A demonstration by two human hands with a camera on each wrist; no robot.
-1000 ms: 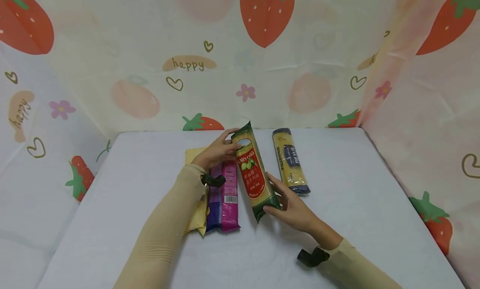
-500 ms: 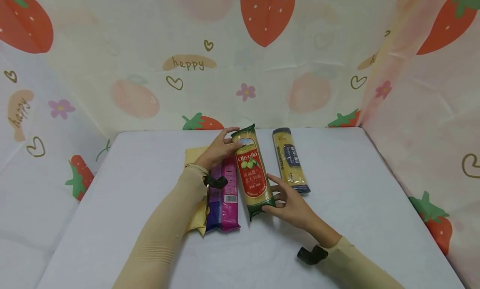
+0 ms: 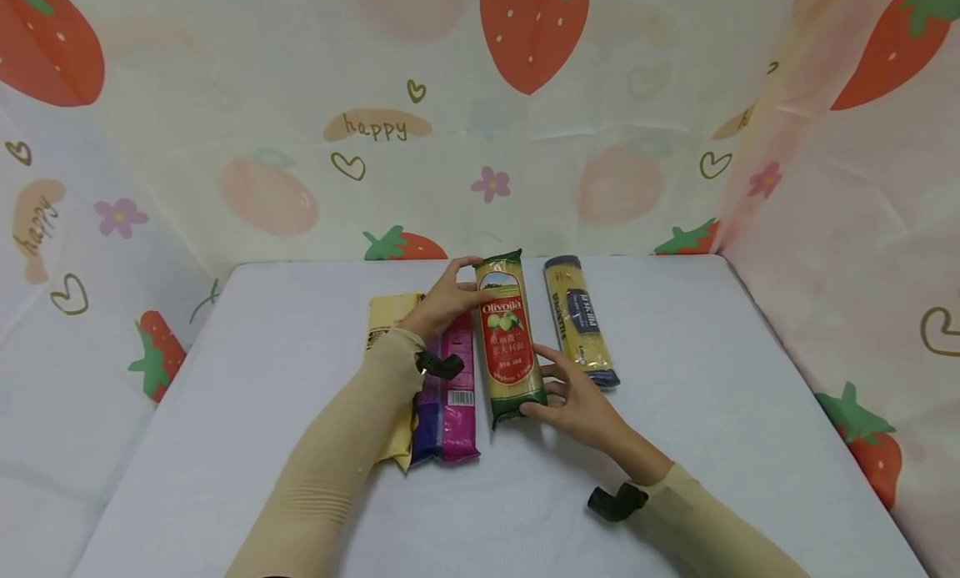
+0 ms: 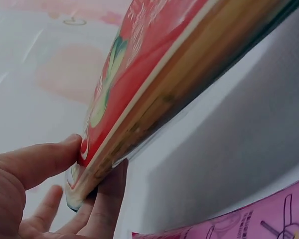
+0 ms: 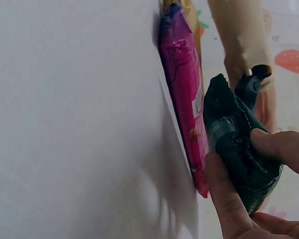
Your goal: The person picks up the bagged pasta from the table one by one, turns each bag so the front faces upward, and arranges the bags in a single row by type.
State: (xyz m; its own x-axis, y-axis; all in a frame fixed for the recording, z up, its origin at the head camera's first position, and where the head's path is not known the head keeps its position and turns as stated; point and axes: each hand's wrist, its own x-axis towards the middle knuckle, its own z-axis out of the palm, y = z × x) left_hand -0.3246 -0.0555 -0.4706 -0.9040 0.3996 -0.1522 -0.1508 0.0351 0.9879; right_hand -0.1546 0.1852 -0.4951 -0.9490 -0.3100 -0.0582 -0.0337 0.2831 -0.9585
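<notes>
Both hands hold a spaghetti pack [image 3: 510, 336] with a red label and green ends, raised above the white table in the head view. At its far end, my left hand [image 3: 444, 301] grips the left side. The left wrist view shows that thumb [image 4: 50, 159] on the label face and fingers beneath. Pinched by my right hand [image 3: 581, 407] is the near green end [image 5: 239, 144], thumb on one side and fingers on the other. A pink-purple pack [image 3: 459, 411] lies just left of the held one, partly hidden by the left forearm.
A yellow pack [image 3: 393, 311] lies against the pink-purple one, largely covered by the left arm. To the right lies a yellow spaghetti pack with dark blue ends [image 3: 581, 324]. Strawberry-print cloth [image 3: 450, 178] walls the white table [image 3: 712, 378] at the back and sides.
The held spaghetti pack has turned from a slant to nearly straight, its near end swinging left and its far end shifting slightly right. Both hands keep their hold; the other packs stay put.
</notes>
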